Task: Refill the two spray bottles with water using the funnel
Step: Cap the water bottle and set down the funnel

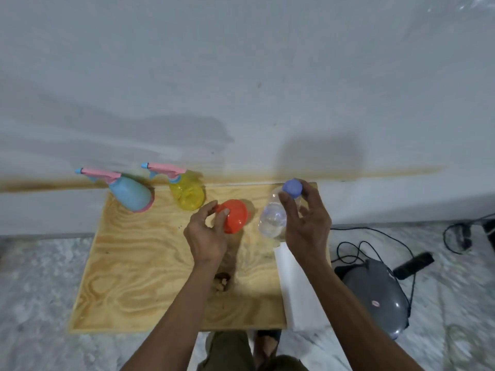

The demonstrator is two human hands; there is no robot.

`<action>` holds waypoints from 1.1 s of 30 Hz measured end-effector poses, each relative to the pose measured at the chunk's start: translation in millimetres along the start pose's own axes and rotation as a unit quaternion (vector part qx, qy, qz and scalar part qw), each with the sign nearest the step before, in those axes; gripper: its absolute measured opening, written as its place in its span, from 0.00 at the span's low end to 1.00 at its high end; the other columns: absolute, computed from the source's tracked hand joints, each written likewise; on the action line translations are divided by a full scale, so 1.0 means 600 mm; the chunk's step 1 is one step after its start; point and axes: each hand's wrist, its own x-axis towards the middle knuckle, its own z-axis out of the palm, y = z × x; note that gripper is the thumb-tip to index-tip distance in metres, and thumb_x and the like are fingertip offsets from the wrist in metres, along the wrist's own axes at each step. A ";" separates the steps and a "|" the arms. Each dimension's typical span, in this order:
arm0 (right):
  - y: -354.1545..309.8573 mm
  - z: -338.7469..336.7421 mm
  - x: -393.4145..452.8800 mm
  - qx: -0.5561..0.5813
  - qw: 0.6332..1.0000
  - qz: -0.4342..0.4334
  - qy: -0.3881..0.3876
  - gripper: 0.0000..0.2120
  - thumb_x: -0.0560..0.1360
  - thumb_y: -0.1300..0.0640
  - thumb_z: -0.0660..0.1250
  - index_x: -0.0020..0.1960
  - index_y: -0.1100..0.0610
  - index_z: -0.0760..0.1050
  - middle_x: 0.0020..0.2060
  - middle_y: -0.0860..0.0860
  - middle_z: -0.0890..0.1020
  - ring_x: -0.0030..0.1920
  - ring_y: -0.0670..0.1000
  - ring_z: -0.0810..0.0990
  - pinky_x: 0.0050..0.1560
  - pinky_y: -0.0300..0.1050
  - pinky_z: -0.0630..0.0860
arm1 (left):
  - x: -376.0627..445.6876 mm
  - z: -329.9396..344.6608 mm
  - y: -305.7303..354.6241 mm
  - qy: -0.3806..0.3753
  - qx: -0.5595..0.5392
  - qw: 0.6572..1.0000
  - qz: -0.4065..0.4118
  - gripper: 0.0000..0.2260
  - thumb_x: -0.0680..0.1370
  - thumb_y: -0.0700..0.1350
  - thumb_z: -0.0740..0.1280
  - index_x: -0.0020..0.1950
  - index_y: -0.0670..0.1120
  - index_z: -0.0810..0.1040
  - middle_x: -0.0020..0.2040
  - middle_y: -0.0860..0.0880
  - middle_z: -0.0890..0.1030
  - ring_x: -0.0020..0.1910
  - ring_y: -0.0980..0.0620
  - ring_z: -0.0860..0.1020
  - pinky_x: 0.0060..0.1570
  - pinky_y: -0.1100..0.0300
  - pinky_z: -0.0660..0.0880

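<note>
- Two spray bottles stand at the far edge of the plywood board [128,263] in the head view: a blue spray bottle [132,195] at about ten o'clock and a yellow spray bottle [188,195] at about eleven, both with pink trigger heads on, so neither is open for filling yet.
- At twelve o'clock, just beside the yellow bottle, the orange funnel [235,215] lies tilted with its wide mouth towards the camera. The left hand [205,236] reaches it with curled fingers, thumb and forefinger closing on its rim; the grip looks light, barely a pinch.
- At one o'clock the right hand [308,226] holds a clear water bottle [272,219] by its neck, fingers curled round just below the blue cap [293,187], which is in place. Whether the bottle rests on the board or hangs above it I cannot tell.
- A white folded sheet [297,287] lies along the board's right edge at four o'clock.
- Off the board, at three to four o'clock on the floor, sit a grey domed appliance [380,290], black cables [375,236] and a dark remote-like bar [413,265].
- Judgement: the step is picking up the funnel. Take it firmly by the rim, spout downward, and unscrew a spray head before uncapping the water.
</note>
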 end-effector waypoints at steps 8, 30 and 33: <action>0.018 0.028 0.117 -0.016 0.998 -0.007 0.058 0.15 0.75 0.51 0.74 0.61 0.46 0.77 0.55 0.43 0.83 0.56 0.47 0.80 0.59 0.45 0.76 | 0.067 0.107 0.026 -0.073 0.037 0.995 0.057 0.14 0.75 0.49 0.69 0.56 0.44 0.85 0.50 0.46 0.86 0.48 0.50 0.82 0.48 0.61 0.74; 0.048 0.057 0.164 -0.072 0.997 -0.022 0.030 0.17 0.76 0.46 0.72 0.62 0.42 0.74 0.56 0.37 0.82 0.57 0.43 0.79 0.60 0.46 0.77 | 0.120 0.200 -0.052 -0.172 0.176 0.969 0.017 0.14 0.77 0.48 0.72 0.61 0.50 0.82 0.59 0.45 0.84 0.58 0.41 0.80 0.56 0.51 0.77; 0.048 0.056 0.162 -0.086 0.996 -0.023 0.028 0.18 0.76 0.45 0.72 0.64 0.43 0.73 0.58 0.37 0.81 0.58 0.43 0.79 0.61 0.50 0.77 | 0.123 0.200 -0.051 -0.177 0.184 0.967 0.005 0.15 0.76 0.46 0.73 0.62 0.51 0.82 0.60 0.45 0.83 0.59 0.42 0.80 0.56 0.51 0.76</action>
